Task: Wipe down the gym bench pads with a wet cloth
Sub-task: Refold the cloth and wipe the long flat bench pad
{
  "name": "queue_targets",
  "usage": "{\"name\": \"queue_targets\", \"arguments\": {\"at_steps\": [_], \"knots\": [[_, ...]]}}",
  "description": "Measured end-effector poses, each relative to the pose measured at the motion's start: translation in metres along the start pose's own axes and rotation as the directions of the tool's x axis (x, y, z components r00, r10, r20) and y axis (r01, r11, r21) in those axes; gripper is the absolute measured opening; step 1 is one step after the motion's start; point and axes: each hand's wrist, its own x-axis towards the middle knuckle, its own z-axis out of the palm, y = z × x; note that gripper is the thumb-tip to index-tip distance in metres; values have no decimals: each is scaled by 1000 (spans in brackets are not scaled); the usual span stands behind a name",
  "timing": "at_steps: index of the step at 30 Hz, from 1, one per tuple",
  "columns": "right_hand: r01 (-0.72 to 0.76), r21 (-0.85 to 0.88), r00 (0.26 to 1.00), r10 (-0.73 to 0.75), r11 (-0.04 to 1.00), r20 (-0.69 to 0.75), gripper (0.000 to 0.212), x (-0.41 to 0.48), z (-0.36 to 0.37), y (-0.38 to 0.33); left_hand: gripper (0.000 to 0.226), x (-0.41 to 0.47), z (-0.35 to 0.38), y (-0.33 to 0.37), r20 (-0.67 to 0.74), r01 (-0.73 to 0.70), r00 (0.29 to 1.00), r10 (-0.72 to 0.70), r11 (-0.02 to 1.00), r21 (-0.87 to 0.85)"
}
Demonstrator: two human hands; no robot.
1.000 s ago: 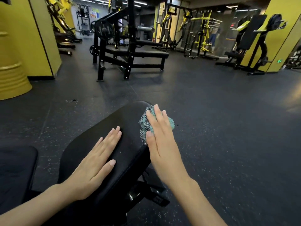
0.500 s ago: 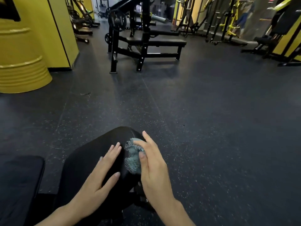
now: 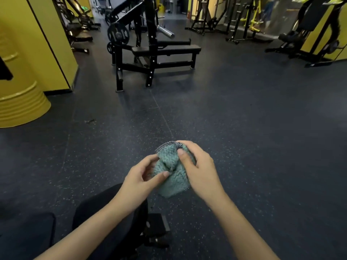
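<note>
Cloth (image 3: 171, 173), teal and bunched, is held clear of the bench pad (image 3: 90, 207), seen over the floor (image 3: 244, 128) just beyond the pad's far end. Left hand (image 3: 138, 178) pinches its left side between thumb and fingers. Right hand (image 3: 200, 170) grips its right side, fingers curled over the top edge.

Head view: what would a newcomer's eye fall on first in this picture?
First, the teal cloth, bunched in mid-air at the centre, gripped by the left hand and the right hand above the dark floor. Next, the yellow drum at the left edge and the black bench rack at the top centre. The black bench pad lies low, under the left forearm.
</note>
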Motion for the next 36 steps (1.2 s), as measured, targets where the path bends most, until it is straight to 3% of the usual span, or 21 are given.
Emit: {"name": "queue_targets", "arguments": {"at_steps": [4,8,10,14,18,22,25,28,30,33,36], "knots": [[20,8,999,-20,1000,34,19,21,-64,-48,30,19,12,68,52,0,999,4,998,-65],[-16,48,999,14,999,50,12,32,-110,-93,38,33,27,132,147,43,989,-26,992,-117],[-18,50,999,16,999,43,9,35,-126,-114,32,39,36,158,165,88,984,-67,988,-126],[33,29,999,-33,999,26,9,40,-150,-156,14,47,49,198,176,262,956,-233,950,-167],[87,-8,992,-86,996,89,10,43,-164,-186,25,61,51,233,307,470,867,-394,850,-236],[159,-176,984,-141,971,111,12,47,-171,-192,32,84,43,256,419,516,837,-353,765,-385],[173,-213,985,-167,962,45,14,55,-181,-197,33,100,38,275,475,501,826,-303,781,-374],[81,-190,983,-110,978,-146,16,72,-192,-195,34,115,35,291,500,442,830,-247,838,-320],[-88,-115,984,68,989,-167,27,86,-199,-192,37,127,33,296,509,415,830,-227,861,-293],[-326,115,944,329,938,-12,34,99,-212,-185,38,142,38,303,554,403,800,-231,891,-210],[-418,289,908,388,861,158,33,103,-225,-173,22,156,47,307,644,340,741,-193,934,-112]]}}
